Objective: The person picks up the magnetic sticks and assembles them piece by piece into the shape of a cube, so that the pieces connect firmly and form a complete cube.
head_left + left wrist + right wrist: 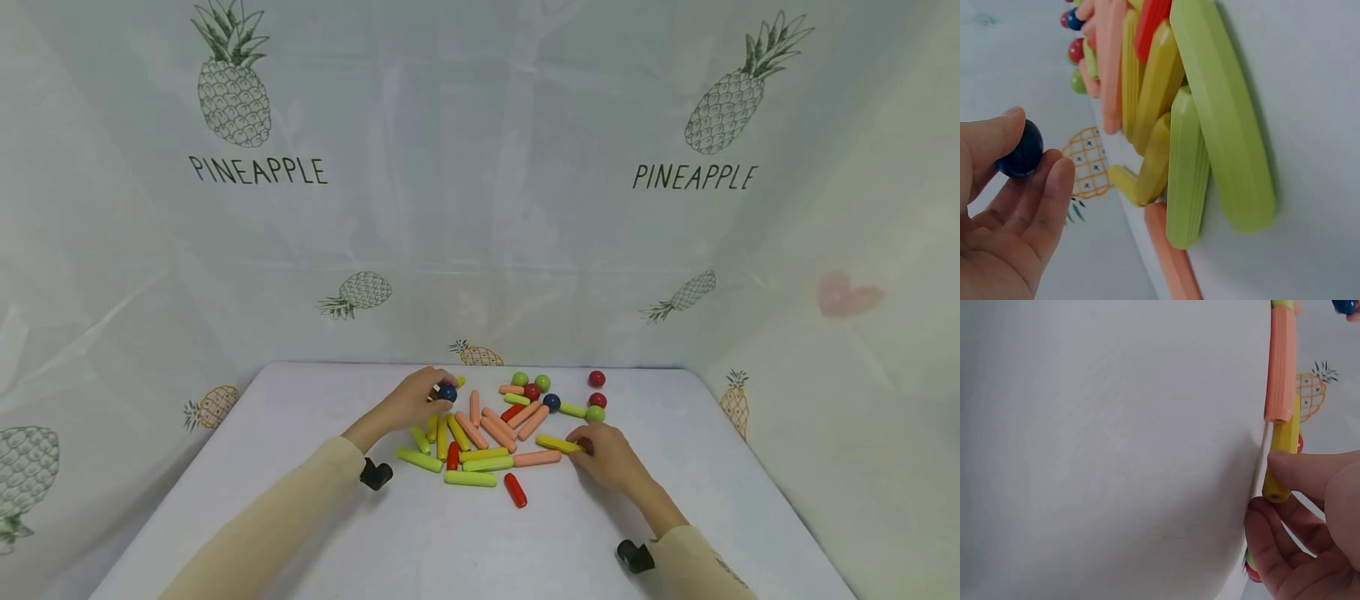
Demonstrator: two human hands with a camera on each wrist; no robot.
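Observation:
My left hand [411, 402] pinches a dark blue ball [448, 393] between thumb and fingers, above the far left of the pile. In the left wrist view the blue ball [1025, 150] is held clear of the sticks. At the pile's right side, my right hand [611, 458] pinches one end of a yellow ridged stick [557, 443]. The right wrist view shows the thumb on this yellow stick [1277, 485], near a salmon-pink stick [1281, 369]. Between the hands lie several pink, yellow, light green and red sticks, such as a light green stick [470, 478].
Toward the back right lie red balls, including one red ball [597, 379], green balls such as a green ball [596, 414], and another blue ball [552, 403]. A red stick [515, 490] lies nearest the front. A pineapple-print curtain [480, 208] hangs behind the white table [450, 550].

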